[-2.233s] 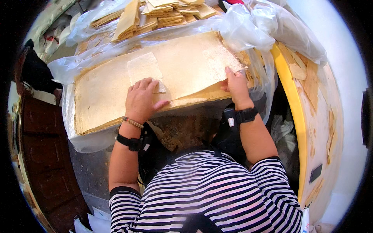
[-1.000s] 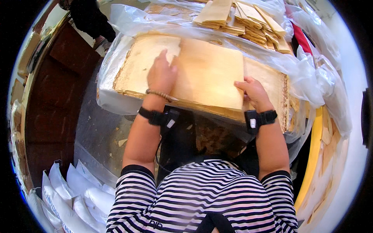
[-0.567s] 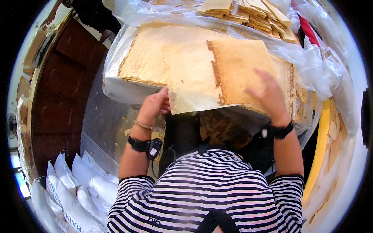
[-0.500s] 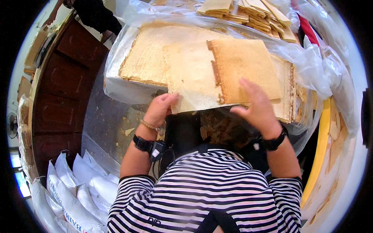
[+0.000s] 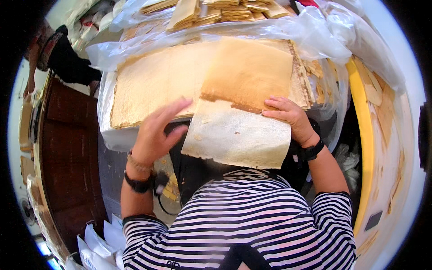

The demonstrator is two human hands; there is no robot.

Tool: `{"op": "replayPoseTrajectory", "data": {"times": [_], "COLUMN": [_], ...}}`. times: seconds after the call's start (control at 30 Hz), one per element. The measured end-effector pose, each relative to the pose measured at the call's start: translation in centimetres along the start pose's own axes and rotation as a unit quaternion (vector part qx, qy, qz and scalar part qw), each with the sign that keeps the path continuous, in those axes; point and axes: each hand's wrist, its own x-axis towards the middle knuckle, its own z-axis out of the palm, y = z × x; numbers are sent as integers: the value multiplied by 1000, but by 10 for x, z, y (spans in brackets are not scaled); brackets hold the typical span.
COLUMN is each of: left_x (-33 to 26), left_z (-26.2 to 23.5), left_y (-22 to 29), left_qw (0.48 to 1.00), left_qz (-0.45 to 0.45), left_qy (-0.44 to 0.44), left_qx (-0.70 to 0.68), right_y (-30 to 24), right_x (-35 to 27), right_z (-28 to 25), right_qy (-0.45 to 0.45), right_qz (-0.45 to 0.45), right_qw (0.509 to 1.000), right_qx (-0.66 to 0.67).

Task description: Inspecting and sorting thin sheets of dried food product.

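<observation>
A stack of large thin tan sheets (image 5: pixel 153 85) lies on clear plastic at table height in front of me. One sheet (image 5: pixel 238 135) is pulled off the stack toward my chest, its near half pale and hanging over the edge, its far half golden brown (image 5: pixel 249 72). My right hand (image 5: pixel 290 117) grips that sheet at its right side, thumb under and fingers on top. My left hand (image 5: pixel 157 132) hovers with fingers spread beside the sheet's left edge, holding nothing. Both wrists carry black bands.
Smaller stacked pieces of the same tan material (image 5: pixel 216 11) lie at the back on clear plastic wrap (image 5: pixel 333 36). A yellow-edged board (image 5: pixel 369 135) runs along the right. Dark wooden furniture (image 5: pixel 67 153) stands left, white sacks (image 5: pixel 96 247) lower left. Another person (image 5: pixel 58 58) is at far left.
Both hands first pressed flat on the stack. Then a top sheet was lifted and drawn toward me; now my right hand holds it and my left hand has come off its edge.
</observation>
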Motion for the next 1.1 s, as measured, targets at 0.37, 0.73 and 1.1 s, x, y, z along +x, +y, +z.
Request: {"op": "replayPoseTrajectory", "data": {"times": [0.37,0.73,1.1], "left_x": [88,110,111], "left_z": [82,136,136], "left_y": [-83,-49,-19], "left_qw": [959,964,936], "left_qz": [202,-260,-106], "left_qy": [-140,46,170], "left_qx": [-143,-30,289], "right_y": [26,12,8], "right_x": [-14,24,20], "right_z": [-21,1,5], "right_qy": [-26,210,-6], "right_qz": [101,342,114], "right_qw": [969,916,972], "right_qx": [224,1,-205]}}
